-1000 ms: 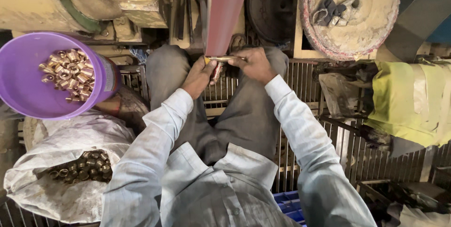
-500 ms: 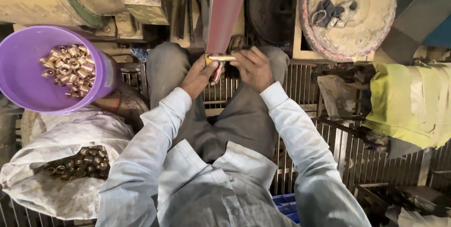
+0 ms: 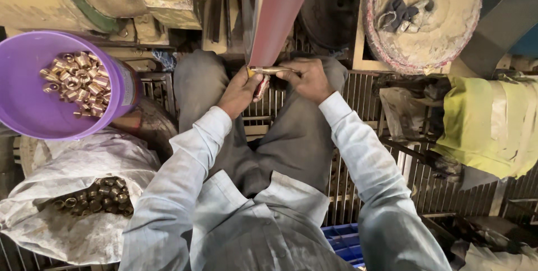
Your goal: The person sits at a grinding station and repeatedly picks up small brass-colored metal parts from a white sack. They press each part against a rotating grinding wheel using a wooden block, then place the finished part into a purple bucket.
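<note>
I hold a short brass rod [image 3: 269, 70] level across both hands, its length pressed against the lower end of a reddish-brown sanding belt [image 3: 278, 13]. My left hand [image 3: 240, 93] grips the rod's left end from below. My right hand [image 3: 307, 79] pinches its right end. Both hands sit above my grey-trousered knees. The belt hides part of the rod's far side.
A purple tub [image 3: 33, 105] with several shiny brass fittings stands at the left. Below it lies a white sack [image 3: 67, 232] of duller fittings. A dusty round wheel [image 3: 426, 19] is at the upper right, a yellow cloth [image 3: 487, 125] at the right, and a metal grate floor [image 3: 358, 187] underfoot.
Both hands have shifted a little upward and the rod sits higher against the belt. The view has tilted slightly. Grip on the rod is the same.
</note>
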